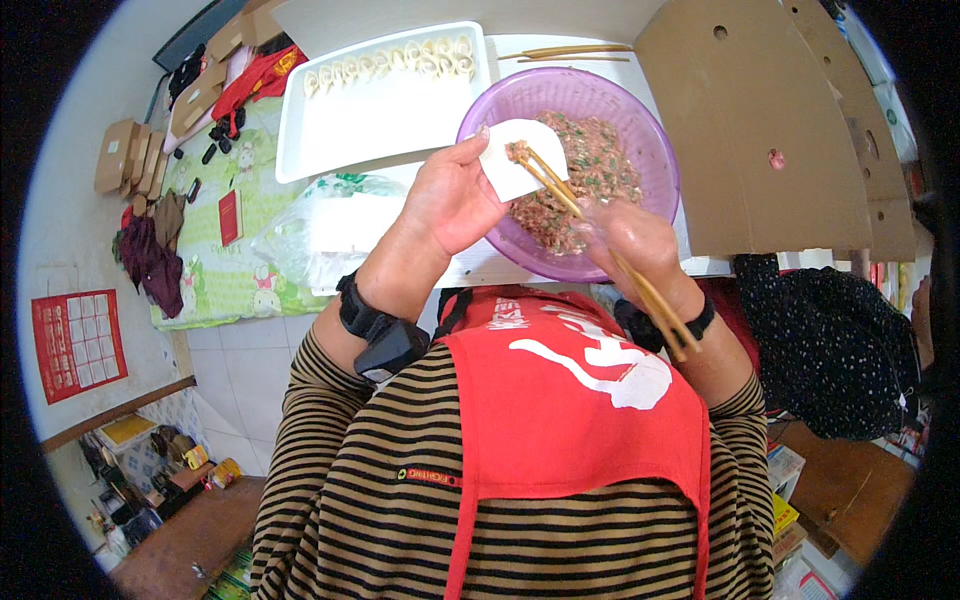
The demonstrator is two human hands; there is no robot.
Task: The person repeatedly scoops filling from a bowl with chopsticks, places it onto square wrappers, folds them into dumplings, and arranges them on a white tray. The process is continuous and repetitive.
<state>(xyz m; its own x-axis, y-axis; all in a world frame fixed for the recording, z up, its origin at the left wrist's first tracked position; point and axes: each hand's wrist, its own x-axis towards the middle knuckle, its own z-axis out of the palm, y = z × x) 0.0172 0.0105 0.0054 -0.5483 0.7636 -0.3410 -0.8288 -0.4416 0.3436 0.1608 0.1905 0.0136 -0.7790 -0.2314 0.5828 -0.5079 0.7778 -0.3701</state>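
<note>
A flat white dough wrapper [531, 166] lies across the fingers of my left hand [459, 191], its thumb along the wrapper's edge. My right hand [634, 240] grips a pair of wooden chopsticks [559, 189]. Their tips touch a small lump of meat filling [517, 151] on the wrapper. Both hands are over the near part of a purple plastic basin [656, 161]. Inside it is minced meat mixed with chopped greens [600, 154]. To the left, a white tray [379, 124] carries rows of folded dumplings [390, 64] along its far side.
A stack of white wrappers [349, 223] sits in a clear plastic bag [289, 232] left of my left wrist. More chopsticks [566, 52] lie behind the basin. Tall cardboard [750, 135] stands at the right. A green patterned cloth [259, 142] covers the surface at the left, holding a red booklet [230, 217].
</note>
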